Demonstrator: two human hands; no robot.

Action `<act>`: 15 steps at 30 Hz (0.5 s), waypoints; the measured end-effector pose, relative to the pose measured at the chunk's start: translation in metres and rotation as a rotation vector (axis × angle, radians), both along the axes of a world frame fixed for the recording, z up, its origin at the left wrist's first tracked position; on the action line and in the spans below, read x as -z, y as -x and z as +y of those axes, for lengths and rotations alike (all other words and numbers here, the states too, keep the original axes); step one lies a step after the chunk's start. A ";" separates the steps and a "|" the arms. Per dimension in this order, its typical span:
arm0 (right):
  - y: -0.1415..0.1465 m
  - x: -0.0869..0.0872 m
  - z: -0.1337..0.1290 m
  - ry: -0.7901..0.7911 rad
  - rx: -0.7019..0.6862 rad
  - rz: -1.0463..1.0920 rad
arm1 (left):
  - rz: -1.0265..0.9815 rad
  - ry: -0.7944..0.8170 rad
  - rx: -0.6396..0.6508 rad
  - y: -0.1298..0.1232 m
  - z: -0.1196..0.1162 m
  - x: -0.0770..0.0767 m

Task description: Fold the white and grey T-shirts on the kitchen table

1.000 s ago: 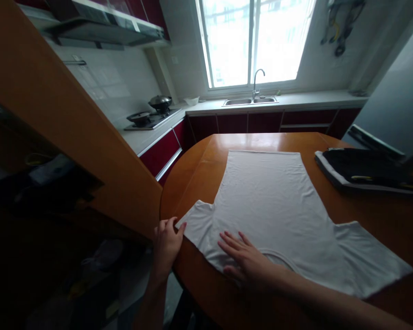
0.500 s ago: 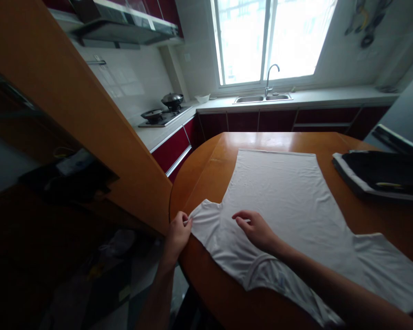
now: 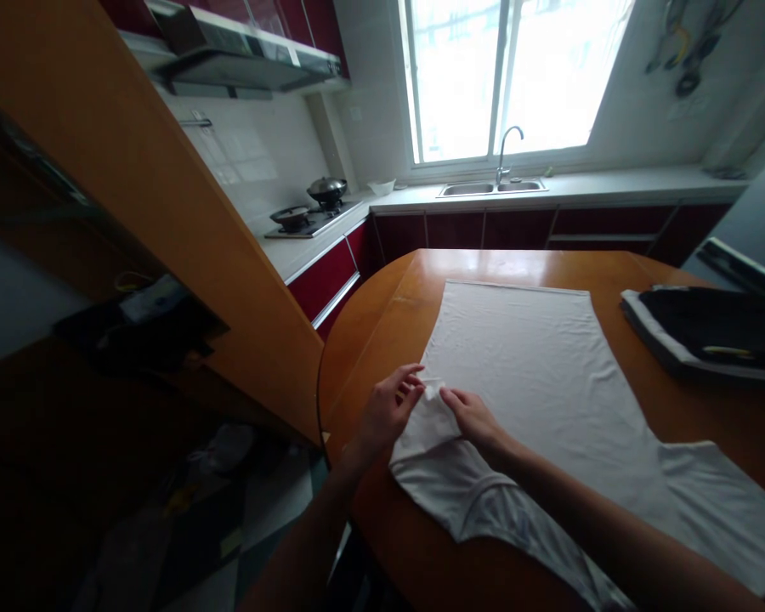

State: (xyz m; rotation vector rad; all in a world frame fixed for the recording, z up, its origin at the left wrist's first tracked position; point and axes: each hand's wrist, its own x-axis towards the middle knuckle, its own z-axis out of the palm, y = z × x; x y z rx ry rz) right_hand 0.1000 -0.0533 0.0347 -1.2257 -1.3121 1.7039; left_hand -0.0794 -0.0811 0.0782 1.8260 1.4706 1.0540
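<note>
A white shirt (image 3: 529,357) lies spread on the wooden table (image 3: 370,323), its hem toward the window and its neckline near the front edge. Its left sleeve is folded inward over the body. My left hand (image 3: 392,406) is at the folded sleeve's edge, thumb and fingers closing on the fabric. Beside it, my right hand (image 3: 473,415) pinches the same bunched bit of sleeve. The other sleeve lies stretched out to the right.
Folded dark and white clothes (image 3: 707,327) sit on the table's right side. An orange wooden panel (image 3: 229,280) stands at the left. Beyond the table are a counter with a sink (image 3: 472,189) and a stove with pans (image 3: 327,190).
My left hand has moved right and brought the sleeve inward over the shirt. My right hand, earlier hovering over the shirt, has closed on the sleeve fabric. The view has shifted slightly.
</note>
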 end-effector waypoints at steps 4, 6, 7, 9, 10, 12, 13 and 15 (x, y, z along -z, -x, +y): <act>-0.002 0.015 0.003 -0.029 0.008 -0.027 | 0.083 -0.033 -0.084 0.030 0.042 0.023; -0.001 0.017 0.002 -0.063 0.002 -0.044 | 0.134 -0.008 0.014 0.040 0.060 0.032; 0.000 0.017 0.002 -0.091 0.004 -0.064 | 0.152 0.007 0.083 0.042 0.067 0.036; 0.000 0.013 0.000 -0.145 0.012 -0.111 | 0.173 0.024 0.202 0.043 0.077 0.044; 0.000 0.011 -0.001 -0.165 0.011 -0.125 | 0.181 0.021 0.234 0.042 0.081 0.047; 0.000 0.005 -0.003 -0.210 0.008 -0.124 | 0.210 -0.002 0.248 0.041 0.085 0.053; -0.001 0.003 -0.004 -0.245 0.010 -0.122 | 0.229 -0.020 0.239 0.040 0.086 0.056; -0.003 -0.002 -0.005 -0.333 0.013 -0.129 | 0.265 -0.053 0.218 0.039 0.086 0.061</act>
